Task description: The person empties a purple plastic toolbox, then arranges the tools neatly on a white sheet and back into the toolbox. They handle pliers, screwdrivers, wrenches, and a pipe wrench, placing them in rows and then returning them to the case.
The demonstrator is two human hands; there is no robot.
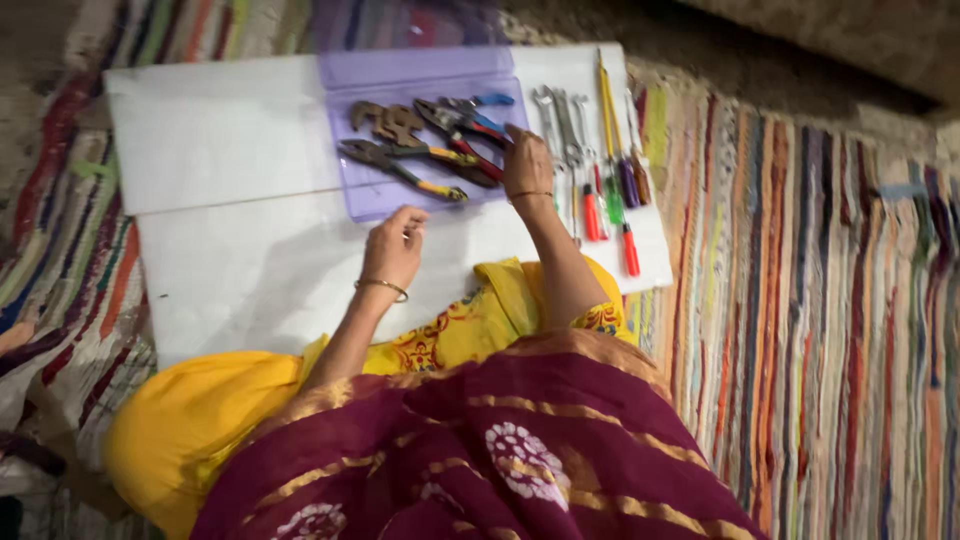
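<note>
- Right hand: resting at the right edge of the purple tray, fingers curled down onto the red-handled pliers; whether it pinches the handles or merely lies on them cannot be told
- Left hand: on the white board just below the tray's near edge, fingers loosely bent, holding nothing visible; its fingertips are nearest the yellow-tipped pliers
- Pliers in the tray: long axes run slantwise, heads toward the upper left, handles toward the lower right, so the handles point at the right hand, which is the nearer of the two
- Outside the tray, just right of the right hand: spanners and screwdrivers, laid side by side, long axes running away from the person
- Board lies on a striped rug; both wrists wear thin bangles
</note>
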